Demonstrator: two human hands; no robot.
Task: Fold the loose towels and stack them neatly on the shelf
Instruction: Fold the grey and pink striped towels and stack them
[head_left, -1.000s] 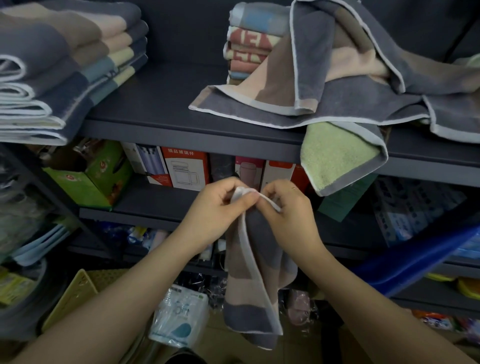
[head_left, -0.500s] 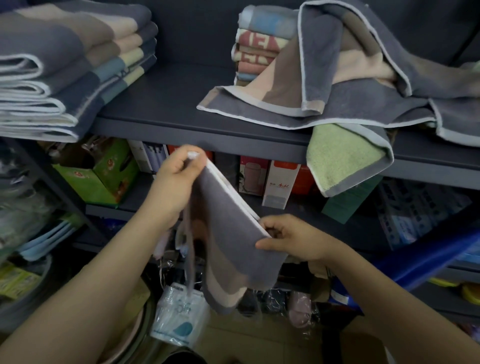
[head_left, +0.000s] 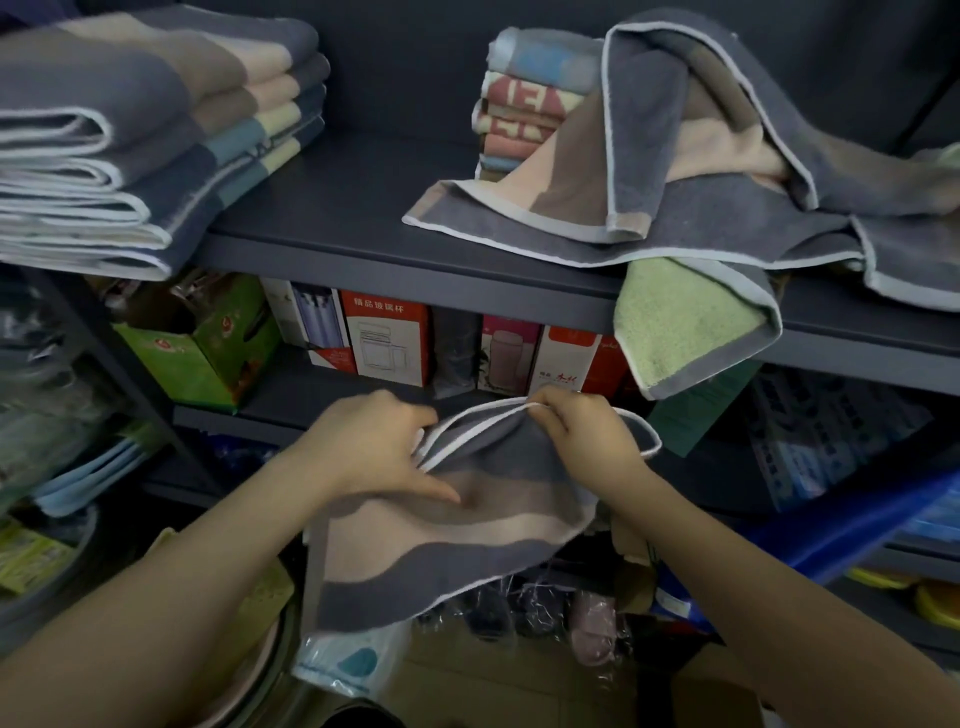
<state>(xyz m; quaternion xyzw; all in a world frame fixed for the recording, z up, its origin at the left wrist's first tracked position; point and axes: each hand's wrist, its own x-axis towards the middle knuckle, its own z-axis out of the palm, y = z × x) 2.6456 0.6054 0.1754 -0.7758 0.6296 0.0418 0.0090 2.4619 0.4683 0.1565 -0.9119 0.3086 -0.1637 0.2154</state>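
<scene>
Both the left hand (head_left: 371, 441) and right hand (head_left: 582, 428) pinch the towel (head_left: 457, 540) by its white hem; the person should match edges squarely before folding.

Dark grey metal shelving (head_left: 363, 249) against a dark wall (head_left: 415, 67), dimly lit.

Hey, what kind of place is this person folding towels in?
Probably a small household goods shop or its stockroom. Dark metal shelves carry a stack of folded towels, a row of boxed cups stands on the shelf below, and packaged goods lie near the floor.
</scene>
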